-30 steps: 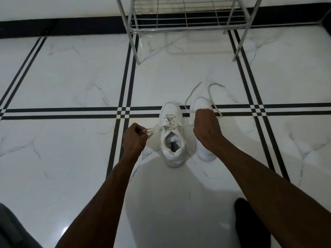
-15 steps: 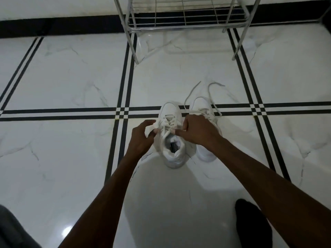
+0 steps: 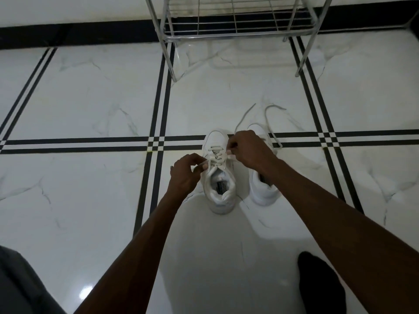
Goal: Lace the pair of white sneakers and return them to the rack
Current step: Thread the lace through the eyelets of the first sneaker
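Two white sneakers stand side by side on the floor, toes pointing away from me. The left sneaker [image 3: 218, 177] has its lace threaded through most eyelets. My left hand [image 3: 186, 175] pinches one end of that lace beside the shoe's left flank. My right hand [image 3: 248, 150] pinches the other end just right of the tongue, partly covering the right sneaker [image 3: 264, 191]. The right sneaker's loose lace [image 3: 274, 123] trails over the floor ahead of its toe. The metal wire rack [image 3: 235, 21] stands beyond the shoes.
The floor is glossy white marble tile with black double stripes [image 3: 156, 141] crossing left of the shoes. A black skirting band [image 3: 79, 35] runs along the far wall. My dark-socked foot [image 3: 317, 282] is at the lower right, grey cloth [image 3: 20, 284] at the lower left.
A second ago my hands pulled the lace ends wide apart. They then closed in on the left sneaker's tongue and now sit slightly apart again, the right hand higher, near the shoe's upper eyelets.
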### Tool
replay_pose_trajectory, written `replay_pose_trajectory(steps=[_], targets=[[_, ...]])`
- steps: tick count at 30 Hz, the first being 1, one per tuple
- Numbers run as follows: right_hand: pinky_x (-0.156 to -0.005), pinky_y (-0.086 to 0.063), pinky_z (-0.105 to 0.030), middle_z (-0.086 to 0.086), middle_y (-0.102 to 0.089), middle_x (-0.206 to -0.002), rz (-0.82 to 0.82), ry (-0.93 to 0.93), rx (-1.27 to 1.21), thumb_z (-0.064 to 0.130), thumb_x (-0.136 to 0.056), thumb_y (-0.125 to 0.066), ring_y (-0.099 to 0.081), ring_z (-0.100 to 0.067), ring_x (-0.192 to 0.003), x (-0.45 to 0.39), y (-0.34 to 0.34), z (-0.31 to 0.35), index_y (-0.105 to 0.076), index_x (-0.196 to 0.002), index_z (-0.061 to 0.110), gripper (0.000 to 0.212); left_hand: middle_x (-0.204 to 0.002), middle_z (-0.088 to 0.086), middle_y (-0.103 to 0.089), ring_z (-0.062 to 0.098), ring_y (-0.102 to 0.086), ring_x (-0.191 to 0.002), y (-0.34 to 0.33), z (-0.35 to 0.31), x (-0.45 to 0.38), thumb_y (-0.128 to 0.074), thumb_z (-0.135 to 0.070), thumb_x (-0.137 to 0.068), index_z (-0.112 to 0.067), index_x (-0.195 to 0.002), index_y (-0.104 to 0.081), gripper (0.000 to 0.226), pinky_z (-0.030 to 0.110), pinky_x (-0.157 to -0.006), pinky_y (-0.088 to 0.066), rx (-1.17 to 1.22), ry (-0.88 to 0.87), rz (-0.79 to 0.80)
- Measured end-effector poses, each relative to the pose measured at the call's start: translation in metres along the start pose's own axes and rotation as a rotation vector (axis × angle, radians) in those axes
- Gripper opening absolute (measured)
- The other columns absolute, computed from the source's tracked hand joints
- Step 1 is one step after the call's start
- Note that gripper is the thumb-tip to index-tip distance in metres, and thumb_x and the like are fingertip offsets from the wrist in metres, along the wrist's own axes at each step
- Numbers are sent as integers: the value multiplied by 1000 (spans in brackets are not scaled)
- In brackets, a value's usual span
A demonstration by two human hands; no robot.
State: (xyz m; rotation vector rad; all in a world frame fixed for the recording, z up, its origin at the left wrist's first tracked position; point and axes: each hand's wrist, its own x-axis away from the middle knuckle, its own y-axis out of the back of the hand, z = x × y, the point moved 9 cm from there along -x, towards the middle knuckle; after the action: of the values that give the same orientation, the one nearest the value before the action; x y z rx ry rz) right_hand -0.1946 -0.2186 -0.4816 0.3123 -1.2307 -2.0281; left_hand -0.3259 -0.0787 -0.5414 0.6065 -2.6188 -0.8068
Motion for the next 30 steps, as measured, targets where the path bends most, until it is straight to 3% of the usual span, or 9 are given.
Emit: replay_pose_trajectory(steps=[3, 6, 8, 13, 19, 22, 24, 27, 30], targets=[[-70, -58, -38, -11, -76, -87, 100, 0, 24, 4, -84, -65, -71, -25, -77, 12, -17, -15, -77, -86, 9, 14, -93, -12, -72, 12, -66, -101, 2, -6, 2, -68, -35, -94, -24, -87, -66, 14, 59, -107, -43, -25, -27, -11], [-75, -55, -44, -10, -70, -89, 162, 102, 21, -1, -84, -59, -65, -23, -80, 26, -32, -9, -68, -86, 7, 13, -94, -3, -73, 22, -68, -103, -4, -16, 2, -59, -26, -100, -20, -96, -57, 7, 64, -121, -17, -349, -81, 22], [-82, -52, -42, -13, -64, -100, 186, 145, 55, -4, -84, -56, -62, -26, -90, 30, -38, -4, -67, -93, 6, 18, -85, -1, -69, 26, -66, -98, -8, -26, 5, -56, -19, -99, -18, -102, -55, 3, 66, -122, -11, -585, -155, 6], [-68, -43, -37, -14, -62, -94, 65, 162, 196, -1, -85, -55, -61, -31, -88, 36, -40, -1, -62, -91, 6, 12, -84, 0, -71, 31, -63, -103, -12, -28, 18, -58, -10, -94, -15, -106, -60, 14, 69, -119, -12, -791, -250, -31], [-64, -34, -31, -14, -67, -91, -31, 221, 340, 3, -87, -53, -63, -31, -88, 39, -39, 2, -69, -90, 4, 16, -66, -4, -66, 30, -61, -88, 0, -31, 24, -49, 6, -73, -20, -83, -71, 36, 73, -115, -19, -1005, -340, -175], [-66, -33, -31, -14, -67, -95, -24, 137, 362, 6, -90, -49, -61, -30, -93, 40, -46, -2, -69, -91, 4, 20, -63, -4, -69, 28, -63, -89, 4, -25, 21, -60, 7, -68, -23, -78, -74, 35, 72, -115, -20, -960, -288, -150], [-69, -41, -32, -15, -69, -99, 12, 41, 318, 7, -91, -50, -65, -30, -96, 37, -50, -3, -69, -94, 4, 20, -69, 2, -73, 31, -66, -92, 2, -22, 19, -62, 5, -78, -19, -83, -77, 29, 61, -113, -34, -776, -232, -91], [-69, -46, -30, -19, -68, -109, 112, -144, 206, 11, -96, -51, -66, -33, -100, 34, -59, -11, -63, -104, 0, 19, -91, 12, -79, 32, -73, -90, 4, -9, 16, -56, -8, -100, -9, -99, -79, 22, 31, -77, -52, -316, -70, -27], [-52, -36, -24, -22, -67, -110, 163, -272, -42, 15, -97, -50, -65, -33, -94, 34, -62, -14, -59, -104, 0, 19, -105, 4, -78, 24, -74, -97, 6, 13, 16, -57, -24, -101, -14, -106, -75, 21, 40, -86, -60, 48, 133, 12]])
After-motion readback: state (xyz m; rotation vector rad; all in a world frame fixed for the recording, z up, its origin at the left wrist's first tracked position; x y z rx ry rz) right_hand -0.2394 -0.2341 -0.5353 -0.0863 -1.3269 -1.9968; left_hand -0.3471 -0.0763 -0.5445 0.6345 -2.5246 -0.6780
